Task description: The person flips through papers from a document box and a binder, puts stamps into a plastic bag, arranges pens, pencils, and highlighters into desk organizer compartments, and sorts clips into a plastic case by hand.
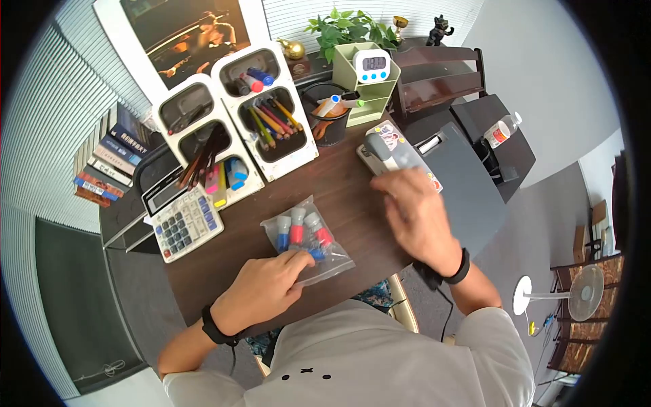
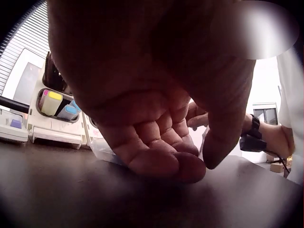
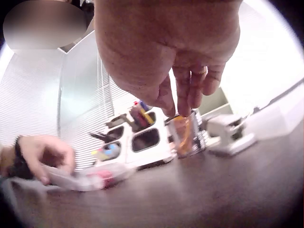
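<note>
A clear plastic bag (image 1: 334,267) lies on the dark desk, with several small red and blue bottles (image 1: 297,230) with grey caps inside. My left hand (image 1: 264,281) grips its near edge; in the left wrist view the fingers (image 2: 154,161) bend down at the desk, the thumb close beside them. From the right wrist view the bag runs into that hand, between thumb and fingers. My right hand (image 1: 417,214), blurred, hangs over the desk's right side with loosely bent fingers and nothing in them. Just beyond its fingertips is a grey and white stapler (image 1: 380,149).
A white organizer (image 1: 288,157) with pencils and markers stands at the back left, a calculator (image 1: 183,224) before it. Behind the stapler are a mesh pen cup (image 1: 330,132) and a green holder with a timer (image 1: 372,66). A dark grey pad (image 1: 468,183) lies at right.
</note>
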`<action>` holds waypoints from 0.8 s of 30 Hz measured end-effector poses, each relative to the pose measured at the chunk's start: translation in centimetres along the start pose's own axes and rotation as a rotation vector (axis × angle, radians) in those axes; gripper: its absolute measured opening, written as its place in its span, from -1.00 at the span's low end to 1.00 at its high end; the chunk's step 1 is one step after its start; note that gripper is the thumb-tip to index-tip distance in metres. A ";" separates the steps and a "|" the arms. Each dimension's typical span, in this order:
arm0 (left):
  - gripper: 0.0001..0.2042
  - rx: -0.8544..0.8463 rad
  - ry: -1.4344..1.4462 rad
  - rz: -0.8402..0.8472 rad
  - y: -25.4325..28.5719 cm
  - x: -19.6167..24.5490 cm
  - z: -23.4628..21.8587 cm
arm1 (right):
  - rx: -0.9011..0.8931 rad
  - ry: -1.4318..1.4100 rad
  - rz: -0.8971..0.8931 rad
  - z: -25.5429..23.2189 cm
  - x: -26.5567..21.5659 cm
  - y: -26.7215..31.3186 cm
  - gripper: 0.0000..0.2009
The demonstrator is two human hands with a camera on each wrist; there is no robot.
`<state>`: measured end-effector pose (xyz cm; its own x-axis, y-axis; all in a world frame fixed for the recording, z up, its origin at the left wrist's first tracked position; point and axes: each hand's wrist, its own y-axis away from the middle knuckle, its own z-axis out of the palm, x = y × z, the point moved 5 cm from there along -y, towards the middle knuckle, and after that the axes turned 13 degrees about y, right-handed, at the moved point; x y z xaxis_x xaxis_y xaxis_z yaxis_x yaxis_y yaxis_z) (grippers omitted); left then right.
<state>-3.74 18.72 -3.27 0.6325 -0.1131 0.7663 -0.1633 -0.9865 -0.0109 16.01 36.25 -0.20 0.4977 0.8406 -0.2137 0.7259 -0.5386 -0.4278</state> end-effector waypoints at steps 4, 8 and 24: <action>-0.77 0.002 -0.011 -0.012 -1.0 -0.3 -0.4 | -0.056 0.256 0.210 0.1 4.0 -0.7 -0.52; -0.79 0.028 0.058 -0.004 -2.0 -0.8 -1.4 | -0.129 0.265 0.206 2.1 4.9 0.3 -0.40; -0.93 0.407 0.450 -0.098 -2.4 1.9 -9.0 | -0.277 0.139 0.119 1.2 -1.1 2.3 -0.34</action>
<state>-8.93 21.93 4.02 0.2341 -0.0464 0.9711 0.2378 -0.9658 -0.1034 16.56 34.21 -1.98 0.6326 0.7654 -0.1181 0.7510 -0.6435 -0.1477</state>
